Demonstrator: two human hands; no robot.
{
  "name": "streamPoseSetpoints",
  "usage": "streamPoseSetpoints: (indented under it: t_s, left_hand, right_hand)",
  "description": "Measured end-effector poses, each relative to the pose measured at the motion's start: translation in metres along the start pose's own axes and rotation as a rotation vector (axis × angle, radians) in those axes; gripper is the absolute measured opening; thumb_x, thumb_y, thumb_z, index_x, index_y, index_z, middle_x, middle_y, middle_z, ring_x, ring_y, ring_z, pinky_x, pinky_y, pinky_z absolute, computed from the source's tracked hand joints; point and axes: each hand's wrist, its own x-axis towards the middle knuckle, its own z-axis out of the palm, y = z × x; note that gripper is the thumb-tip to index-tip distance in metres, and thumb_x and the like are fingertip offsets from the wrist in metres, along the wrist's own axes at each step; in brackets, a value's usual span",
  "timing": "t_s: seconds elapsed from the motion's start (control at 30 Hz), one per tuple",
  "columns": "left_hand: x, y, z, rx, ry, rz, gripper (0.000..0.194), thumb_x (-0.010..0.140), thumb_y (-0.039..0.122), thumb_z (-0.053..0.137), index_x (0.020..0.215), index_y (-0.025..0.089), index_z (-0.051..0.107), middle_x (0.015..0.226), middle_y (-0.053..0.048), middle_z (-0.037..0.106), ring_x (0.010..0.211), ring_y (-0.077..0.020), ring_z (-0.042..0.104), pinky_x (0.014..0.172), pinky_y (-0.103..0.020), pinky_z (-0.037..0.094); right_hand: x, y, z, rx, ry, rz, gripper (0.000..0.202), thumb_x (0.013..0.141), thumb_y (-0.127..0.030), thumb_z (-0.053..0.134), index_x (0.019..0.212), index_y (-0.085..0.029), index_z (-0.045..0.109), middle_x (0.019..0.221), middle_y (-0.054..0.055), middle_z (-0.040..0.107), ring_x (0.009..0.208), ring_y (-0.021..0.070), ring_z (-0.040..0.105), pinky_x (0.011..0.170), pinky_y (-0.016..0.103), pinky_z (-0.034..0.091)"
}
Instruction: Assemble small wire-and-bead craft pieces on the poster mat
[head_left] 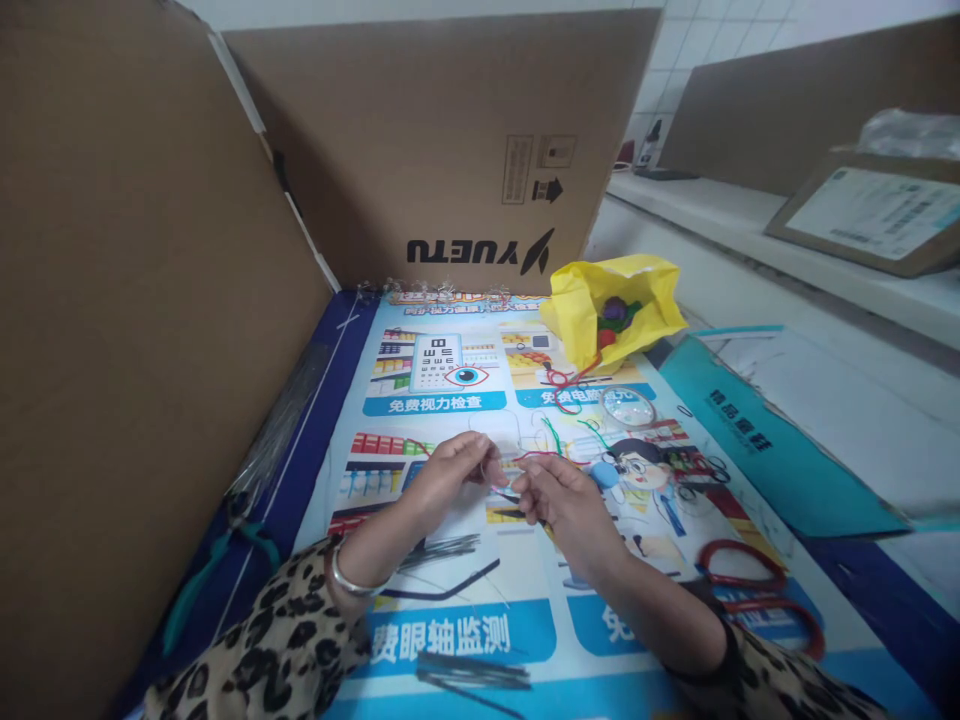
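My left hand (463, 465) is closed in a pinch, with a thin wire (487, 462) at its fingertips. Close beside it, my right hand (562, 500) is curled, thumb against fingers. Two dark pointed blades of small scissors (511, 514) stick out from under the right hand toward the left; their handles are hidden in the palm. Red thread (551, 456) runs just behind the right fingers. What sits between the two sets of fingertips is too small to make out. Green thread ends (553, 436) lie beyond the hands.
Behind the hands stand a yellow bag (574, 320) with yarn balls and a round clear dish (628, 408). Red-handled scissors (810, 620) lie right, teal-handled pliers (196, 590) left. Cut wires (472, 672) lie in front. Cardboard walls (442, 130) rise left and behind.
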Motion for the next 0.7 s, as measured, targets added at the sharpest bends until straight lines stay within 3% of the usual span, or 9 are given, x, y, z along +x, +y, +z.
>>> streamPoseSetpoints:
  t_s: [0.13,0.23,0.47,0.7]
  left_hand:
    - [-0.003,-0.001,0.0,-0.231,-0.126,-0.037,0.025,0.083,0.035,0.053,0.077,0.011,0.059,0.076,-0.007,0.063,0.074,-0.0139,0.058,0.073,-0.025,0.04]
    - [-0.003,-0.001,-0.001,-0.289,-0.144,-0.026,0.022,0.081,0.033,0.056,0.078,0.012,0.059,0.065,-0.004,0.061,0.069,-0.0133,0.058,0.07,-0.024,0.04]
    - [-0.002,-0.001,-0.003,-0.231,-0.116,-0.044,0.025,0.078,0.036,0.06,0.077,0.012,0.06,0.057,-0.002,0.059,0.059,-0.0121,0.057,0.063,-0.022,0.041]
    - [0.0,-0.005,-0.004,-0.204,-0.139,-0.048,0.026,0.078,0.038,0.059,0.076,0.013,0.06,0.053,0.0,0.056,0.054,-0.0114,0.055,0.06,-0.023,0.038]
  right_hand:
    - [-0.002,0.0,0.001,0.097,0.016,-0.008,0.022,0.074,-0.04,0.064,0.081,-0.019,0.06,0.072,0.001,0.063,0.059,0.0121,0.057,0.051,0.024,0.042]
    - [-0.002,0.0,0.001,0.075,-0.001,0.019,0.024,0.073,-0.041,0.065,0.081,-0.019,0.061,0.074,0.003,0.065,0.062,0.0142,0.059,0.052,0.025,0.042]
    - [0.005,-0.004,-0.003,-0.137,0.015,-0.119,0.023,0.075,-0.04,0.062,0.079,-0.018,0.063,0.065,-0.002,0.06,0.05,0.0065,0.041,0.047,0.022,0.031]
    - [0.007,-0.01,-0.007,-0.165,-0.112,-0.062,0.023,0.076,-0.04,0.061,0.071,-0.017,0.059,0.058,-0.002,0.058,0.05,0.0078,0.044,0.048,0.022,0.032]
